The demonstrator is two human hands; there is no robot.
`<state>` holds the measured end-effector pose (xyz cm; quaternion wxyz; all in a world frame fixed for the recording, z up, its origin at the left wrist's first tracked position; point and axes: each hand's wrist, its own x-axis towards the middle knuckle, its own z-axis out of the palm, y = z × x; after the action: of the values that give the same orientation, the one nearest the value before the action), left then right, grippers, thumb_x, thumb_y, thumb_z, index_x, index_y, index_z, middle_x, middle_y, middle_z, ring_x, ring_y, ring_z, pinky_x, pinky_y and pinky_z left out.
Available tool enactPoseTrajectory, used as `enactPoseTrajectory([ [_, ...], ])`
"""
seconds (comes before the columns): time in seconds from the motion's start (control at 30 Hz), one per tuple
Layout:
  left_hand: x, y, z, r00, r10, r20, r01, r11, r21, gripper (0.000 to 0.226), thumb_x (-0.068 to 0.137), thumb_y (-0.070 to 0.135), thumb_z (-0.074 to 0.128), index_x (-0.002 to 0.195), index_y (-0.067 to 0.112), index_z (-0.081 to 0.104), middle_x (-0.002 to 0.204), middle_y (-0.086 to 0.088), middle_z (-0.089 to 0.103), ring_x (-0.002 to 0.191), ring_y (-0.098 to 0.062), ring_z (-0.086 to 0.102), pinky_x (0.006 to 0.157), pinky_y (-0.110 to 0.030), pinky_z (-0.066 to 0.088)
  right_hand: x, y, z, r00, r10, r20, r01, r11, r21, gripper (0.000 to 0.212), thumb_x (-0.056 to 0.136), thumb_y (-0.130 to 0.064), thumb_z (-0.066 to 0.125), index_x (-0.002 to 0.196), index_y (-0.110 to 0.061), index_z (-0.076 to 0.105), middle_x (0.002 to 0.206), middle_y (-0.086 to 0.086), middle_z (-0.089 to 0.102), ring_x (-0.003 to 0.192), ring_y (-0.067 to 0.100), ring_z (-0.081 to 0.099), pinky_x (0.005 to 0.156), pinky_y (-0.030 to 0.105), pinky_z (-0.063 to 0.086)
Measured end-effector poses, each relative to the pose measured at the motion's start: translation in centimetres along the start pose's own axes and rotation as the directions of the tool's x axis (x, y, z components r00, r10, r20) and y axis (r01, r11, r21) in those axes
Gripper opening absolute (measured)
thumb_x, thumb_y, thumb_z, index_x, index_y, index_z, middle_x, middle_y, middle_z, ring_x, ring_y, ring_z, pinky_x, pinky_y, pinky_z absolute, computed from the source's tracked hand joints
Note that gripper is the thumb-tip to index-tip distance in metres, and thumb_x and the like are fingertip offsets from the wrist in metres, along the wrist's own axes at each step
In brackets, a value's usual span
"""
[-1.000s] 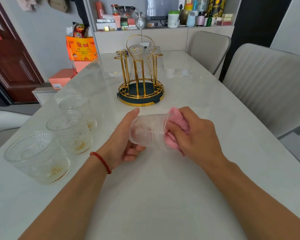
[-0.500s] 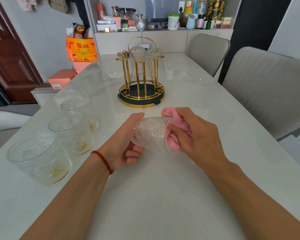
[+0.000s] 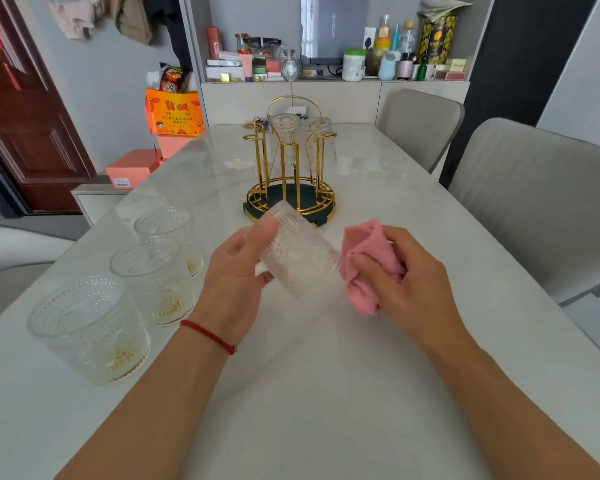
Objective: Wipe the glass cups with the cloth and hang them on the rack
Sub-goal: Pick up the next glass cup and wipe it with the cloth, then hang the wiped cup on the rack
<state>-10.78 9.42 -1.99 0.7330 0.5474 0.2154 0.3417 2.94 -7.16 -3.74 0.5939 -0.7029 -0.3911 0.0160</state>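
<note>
Lower left of the frame, three glass cups [image 3: 90, 329] wait upright on the surface [image 3: 326, 393], apparently unwiped. At centre, the left hand [image 3: 234, 275] grips a ribbed cup [image 3: 297, 252] tilted on its side, mouth toward the pink cloth [image 3: 362, 268] bunched in the right hand [image 3: 407, 282], just beside it, likely for wiping. Farther up, the gold rack [image 3: 291, 188] holds two inverted cups to drain.

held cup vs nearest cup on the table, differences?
The held cup is tilted in the left hand, off the table; the nearest table cup stands upright, untouched. The held cup looks clear; the table cup shows yellowish marks near its base. Both are ribbed, beaded clear glass.
</note>
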Motion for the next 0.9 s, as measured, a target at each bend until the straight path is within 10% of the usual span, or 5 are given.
enactPoseTrajectory([
  [0.2, -0.3, -0.5, -0.5, 0.838, 0.545, 0.039, -0.430, 0.613, 0.662, 0.061, 0.062, 0.061, 0.080, 0.116, 0.036, 0.064, 0.116, 0.018, 0.065, 0.116, -0.012, 0.058, 0.095, -0.033, 0.048, 0.2, -1.4, -0.2, 0.987, -0.118, 0.110, 0.096, 0.976, 0.194, 0.036, 0.102, -0.001, 0.051, 0.128, -0.024, 0.063, 0.103, -0.021, 0.070, 0.092, 0.002, 0.067, 0.070, 0.015, 0.053],
  [0.37, 0.1, -1.5, 0.4, 0.651, 0.680, 0.338, -0.615, 0.212, 0.759, 0.064, 0.069, 0.058, 0.081, 0.121, 0.022, 0.070, 0.110, 0.009, 0.068, 0.109, -0.022, 0.058, 0.092, -0.054, 0.042, -0.2, -2.0, 1.2, 0.887, -0.323, 0.329, 0.308, 0.946, 0.098, 0.047, 0.103, -0.002, 0.045, 0.147, -0.020, 0.051, 0.154, -0.014, 0.048, 0.147, 0.009, 0.038, 0.119, 0.031, 0.035],
  [0.5, 0.6, -0.7, -0.9, 0.709, 0.638, 0.302, -0.573, 0.269, 0.774, 0.067, 0.066, 0.067, 0.079, 0.118, 0.026, 0.071, 0.112, 0.012, 0.068, 0.111, -0.019, 0.056, 0.093, -0.055, 0.044, -0.2, -2.1, 0.5, 0.800, -0.399, 0.449, 0.426, 0.904, 0.044, 0.052, 0.099, 0.005, 0.049, 0.138, -0.028, 0.061, 0.152, -0.019, 0.048, 0.149, 0.007, 0.033, 0.120, 0.024, 0.029],
  [0.77, 0.0, -0.5, -0.3, 0.737, 0.568, 0.368, -0.604, 0.307, 0.736, 0.057, 0.070, 0.066, 0.077, 0.116, 0.033, 0.071, 0.107, 0.022, 0.067, 0.107, -0.003, 0.051, 0.092, -0.042, 0.046, 0.6, -2.9, 1.4, 0.872, -0.335, 0.356, 0.352, 0.936, 0.017, 0.043, 0.097, -0.012, 0.053, 0.132, -0.034, 0.065, 0.142, -0.023, 0.058, 0.137, -0.002, 0.048, 0.107, 0.020, 0.045],
  [0.9, 0.1, -0.4, -1.3, 0.809, 0.524, 0.264, -0.493, 0.362, 0.791, 0.063, 0.063, 0.068, 0.080, 0.119, 0.040, 0.068, 0.109, 0.031, 0.060, 0.109, -0.006, 0.049, 0.088, -0.016, 0.038, 0.3, -2.4, 0.0, 0.927, -0.244, 0.284, 0.227, 0.970, 0.091, 0.029, 0.095, -0.018, 0.057, 0.117, -0.023, 0.076, 0.106, -0.009, 0.075, 0.096, 0.007, 0.069, 0.077, 0.023, 0.056],
])
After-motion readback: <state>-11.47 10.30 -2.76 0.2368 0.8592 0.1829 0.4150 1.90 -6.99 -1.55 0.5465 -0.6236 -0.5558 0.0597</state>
